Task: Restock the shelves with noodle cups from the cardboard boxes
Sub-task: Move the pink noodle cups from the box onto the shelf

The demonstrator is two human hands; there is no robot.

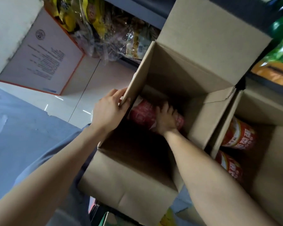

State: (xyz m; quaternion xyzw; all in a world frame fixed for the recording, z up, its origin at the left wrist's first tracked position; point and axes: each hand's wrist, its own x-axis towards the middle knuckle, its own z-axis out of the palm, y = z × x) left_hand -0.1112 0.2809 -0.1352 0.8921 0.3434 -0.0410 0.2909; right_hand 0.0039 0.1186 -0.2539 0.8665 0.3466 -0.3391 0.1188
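Observation:
An open cardboard box [183, 69] stands in the middle of the view, nearly empty. A red noodle cup [142, 114] lies on its side at the bottom. My right hand [166, 119] reaches deep into the box and grips that cup from above. My left hand [109, 110] holds the box's left flap, thumb hooked over its edge. A second open box [268, 168] to the right holds two red and yellow noodle cups [238, 136], also lying on their sides.
Shelves at the top carry clear and yellow snack bags [96, 25]. Green and orange packets [278, 62] fill the shelf at the right. A white, orange-edged panel [44, 57] with printed text stands at the left, above a pale tiled floor [82, 95].

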